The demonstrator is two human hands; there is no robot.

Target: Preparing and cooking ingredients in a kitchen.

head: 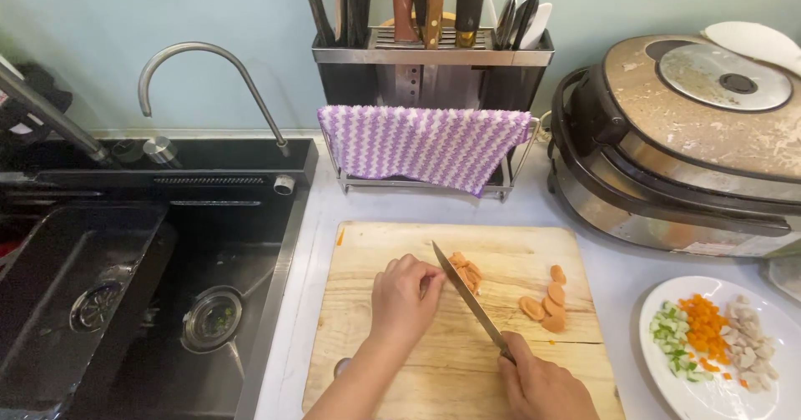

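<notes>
My left hand [404, 296] rests on a wooden cutting board [417, 362], its fingers curled around the uncut end of a pinkish-orange sausage [465, 271]. A kitchen knife [467, 297] is gripped by my right hand [542, 387] at the board's near edge. The blade slants up to the left, its edge lying against the sausage right beside my left fingertips. Several cut round slices [548, 301] lie apart on the board's right side.
A white plate [713, 395] with diced carrot, green vegetable and pale pieces stands right of the board. A black sink [125, 303] with a curved tap lies left. Behind are a utensil rack [434, 70] with a purple striped cloth [421, 143] and a large cooker [684, 145].
</notes>
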